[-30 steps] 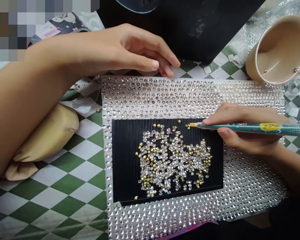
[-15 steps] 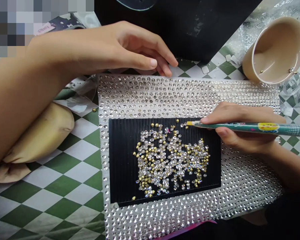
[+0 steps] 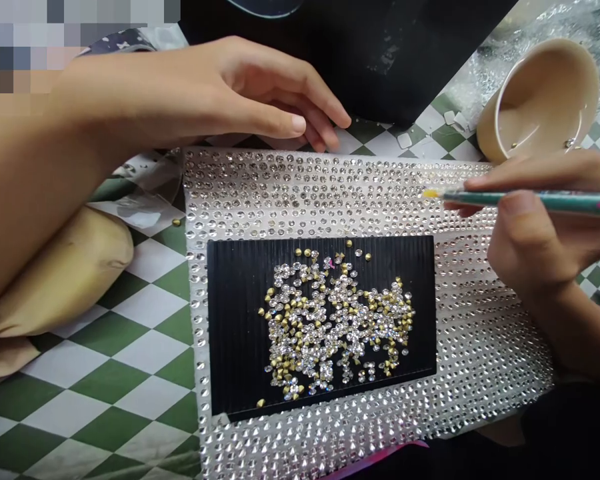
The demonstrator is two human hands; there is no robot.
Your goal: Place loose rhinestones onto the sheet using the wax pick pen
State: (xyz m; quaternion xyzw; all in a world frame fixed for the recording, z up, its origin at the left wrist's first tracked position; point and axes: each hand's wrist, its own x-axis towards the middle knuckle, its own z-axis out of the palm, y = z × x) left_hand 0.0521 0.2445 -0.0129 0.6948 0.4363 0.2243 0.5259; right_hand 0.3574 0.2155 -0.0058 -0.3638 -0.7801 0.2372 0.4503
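My right hand [image 3: 545, 227] grips a green pen [image 3: 520, 199] whose yellow tip points left, over the upper right of a rhinestone-covered sheet [image 3: 300, 190]. Whether a stone sits on the tip is too small to tell. My left hand [image 3: 280, 93] hovers at the sheet's far edge, fingers loosely curved and apart, holding nothing. On the sheet lies a black ribbed tray [image 3: 237, 320] with many loose clear and gold-backed rhinestones [image 3: 330, 320] scattered over its middle.
A beige cup [image 3: 545, 100] with a few stones inside leans at the upper right, near clear plastic wrap. A large black object [image 3: 360, 53] stands at the back. A tan pouch-like item [image 3: 75, 273] lies at left on the green-and-white checked cloth [image 3: 115, 373].
My right hand has lifted the pen from the tray's upper right edge and moved it right and away, over the sheet. The whole view has shifted slightly; my left hand keeps its pose.
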